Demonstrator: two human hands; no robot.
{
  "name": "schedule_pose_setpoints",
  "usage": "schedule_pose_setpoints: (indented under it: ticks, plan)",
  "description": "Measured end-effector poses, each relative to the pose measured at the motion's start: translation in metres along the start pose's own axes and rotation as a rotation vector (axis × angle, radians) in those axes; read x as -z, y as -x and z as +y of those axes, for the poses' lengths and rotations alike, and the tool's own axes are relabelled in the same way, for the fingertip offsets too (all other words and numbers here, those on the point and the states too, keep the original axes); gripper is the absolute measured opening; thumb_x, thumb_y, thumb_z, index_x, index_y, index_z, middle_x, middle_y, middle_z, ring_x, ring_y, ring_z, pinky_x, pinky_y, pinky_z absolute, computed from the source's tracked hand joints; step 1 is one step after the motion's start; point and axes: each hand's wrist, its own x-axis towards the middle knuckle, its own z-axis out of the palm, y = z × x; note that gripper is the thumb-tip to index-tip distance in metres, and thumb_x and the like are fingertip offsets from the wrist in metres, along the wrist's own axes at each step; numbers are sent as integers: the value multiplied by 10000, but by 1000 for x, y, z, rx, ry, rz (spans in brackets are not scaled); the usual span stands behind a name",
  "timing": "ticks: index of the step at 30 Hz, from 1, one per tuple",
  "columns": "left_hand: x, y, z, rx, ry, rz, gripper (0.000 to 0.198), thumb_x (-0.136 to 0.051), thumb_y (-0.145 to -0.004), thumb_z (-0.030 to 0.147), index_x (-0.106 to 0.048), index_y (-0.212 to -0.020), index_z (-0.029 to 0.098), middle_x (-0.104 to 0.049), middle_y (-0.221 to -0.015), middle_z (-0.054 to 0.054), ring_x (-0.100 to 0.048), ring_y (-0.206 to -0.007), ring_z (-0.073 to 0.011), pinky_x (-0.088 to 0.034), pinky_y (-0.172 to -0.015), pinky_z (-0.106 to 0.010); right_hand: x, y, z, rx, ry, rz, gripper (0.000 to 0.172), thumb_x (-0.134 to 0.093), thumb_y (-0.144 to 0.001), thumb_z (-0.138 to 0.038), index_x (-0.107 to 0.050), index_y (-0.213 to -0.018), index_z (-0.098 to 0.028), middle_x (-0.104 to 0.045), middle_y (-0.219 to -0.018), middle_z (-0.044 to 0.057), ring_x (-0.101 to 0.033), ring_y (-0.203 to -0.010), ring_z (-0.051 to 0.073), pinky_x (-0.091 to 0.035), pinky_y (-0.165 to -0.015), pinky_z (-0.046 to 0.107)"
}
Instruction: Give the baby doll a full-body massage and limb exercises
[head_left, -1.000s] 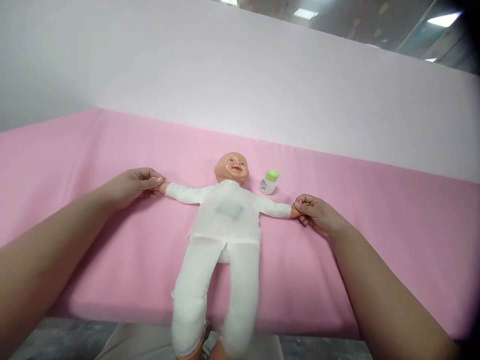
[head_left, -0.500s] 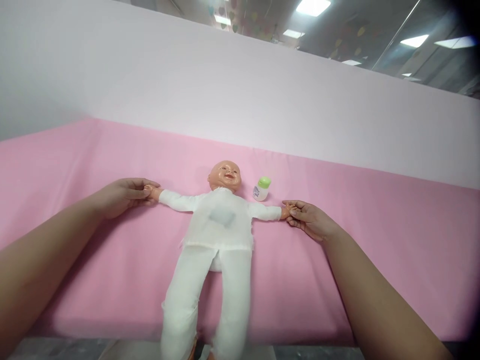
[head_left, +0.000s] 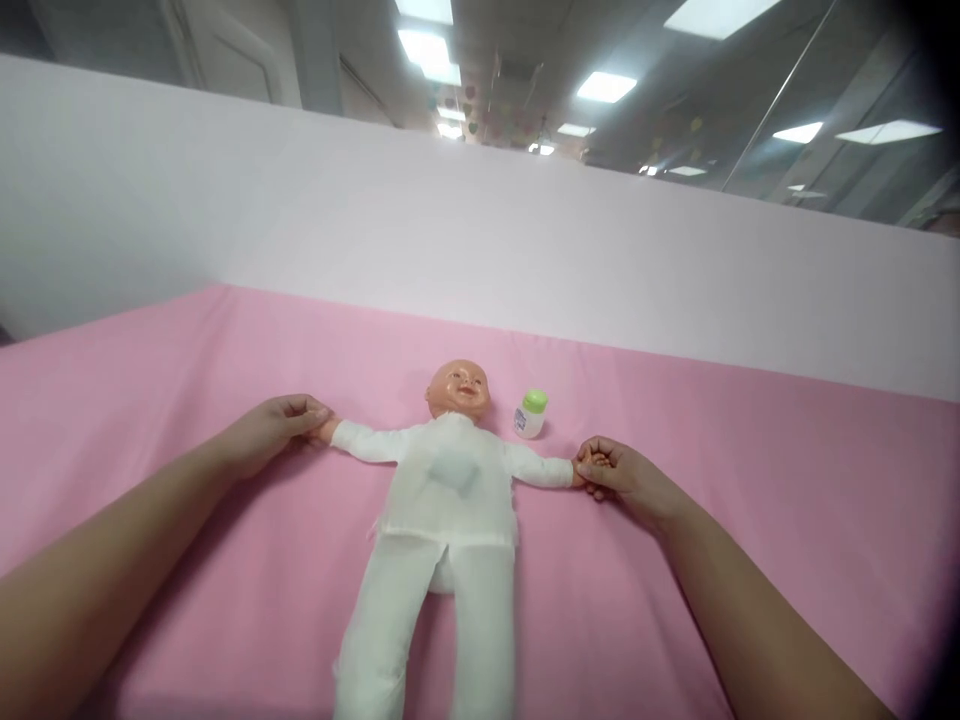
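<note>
Pinching the doll (head_left: 446,490) by both hands, left hand (head_left: 274,430) and right hand (head_left: 622,472) hold it face-up mid pink sheet (head_left: 750,520). Overpulling may strain seams; swinging may topple the adjacent bottle (head_left: 530,414).

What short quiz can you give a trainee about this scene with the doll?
1. True or false: the baby doll lies face down on the pink sheet.
2. What is beside the doll's head? A) a cup B) a small white bottle with a green cap C) a spoon
3. Fill in: the left hand and the right hand each hold one of the doll's ____.
Key: 1 false, it lies face up; 2 B; 3 hands.
</note>
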Motion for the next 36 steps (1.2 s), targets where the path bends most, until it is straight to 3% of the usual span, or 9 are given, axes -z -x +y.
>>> schedule_pose_setpoints:
  ticks: [6,10,19,25,30,36]
  plan:
    - [5,4,-4,-26,101,-65,401,-862,-765,434,-725,-1057,195,-705,-826,-55,-611,-715,-174,-444,-620,-247,-6,-4,1,-8,41,-4,345,-811,-839,-465,-618,-940,-197,-577,-763,-28,-497,-636,112,-398,-601,257]
    - [5,6,-3,-24,112,-44,402,-886,-728,394,-727,-1038,194,-700,-827,-47,-609,-700,-172,-434,-614,-255,-8,-5,2,3,44,20,379,-824,-800,-487,-584,-853,-199,-572,-709,-31,-493,-613,120,-375,-575,256]
    - [-3,8,-2,-41,-3,6,471,-725,-843,623,-741,-997,179,-692,-796,-61,-603,-669,-184,-445,-627,-283,-7,-11,14,-20,105,116,429,-633,-916,-629,-613,-825,-210,-519,-619,-35,-464,-557,129,-340,-531,256]
    - [1,2,-8,15,48,0,455,-711,-860,599,-756,-1056,191,-728,-869,-87,-640,-697,-196,-498,-656,-304,-5,-12,18,-17,29,156,477,-497,-973,-674,-645,-1011,-222,-461,-539,-56,-366,-479,117,-263,-496,253]
    - [5,3,-7,35,184,-38,401,-810,-810,485,-738,-1073,191,-734,-948,-86,-673,-726,-180,-547,-740,-312,-6,-11,19,-21,-115,133,431,-610,-943,-615,-613,-1160,-242,-501,-618,-58,-399,-495,106,-274,-491,240]
    - [4,10,-1,27,215,-70,531,-884,-750,412,-690,-1190,185,-738,-1009,-98,-699,-808,-201,-554,-820,-344,-3,-7,13,-55,-275,55,458,-783,-876,-447,-629,-1255,-241,-634,-891,16,-564,-680,132,-457,-625,267]
